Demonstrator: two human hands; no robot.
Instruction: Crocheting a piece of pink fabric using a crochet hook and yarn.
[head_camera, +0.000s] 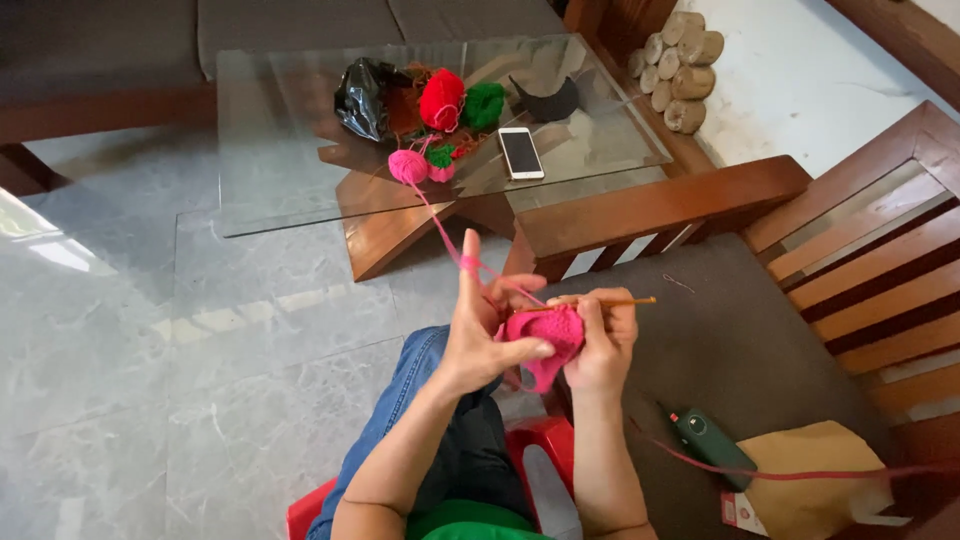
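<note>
I held the small pink crocheted piece (548, 338) between both hands, just above my knee in blue denim (405, 385). My left hand (480, 335) gripped the near edge of that piece with thumb and lower fingers, while its index finger stood straight up with the pink yarn strand (440, 232) looped over it. My right hand (603, 345) was closed around the thin wooden crochet hook (615, 302) and also pinched the far side of the piece.

The hook's long axis ran nearly level, its point at the top edge of the piece and its tail sticking out beyond my right hand (towards the wooden armrest (660, 208)). From the piece the strand climbed away and to the left, up to the pink yarn ball (407, 166) on the glass tabletop (290, 190), well apart from it. Beyond the piece on that tabletop, near the ball, lay a red yarn ball (441, 98), a green one (484, 104) and a white smartphone (520, 153).
</note>
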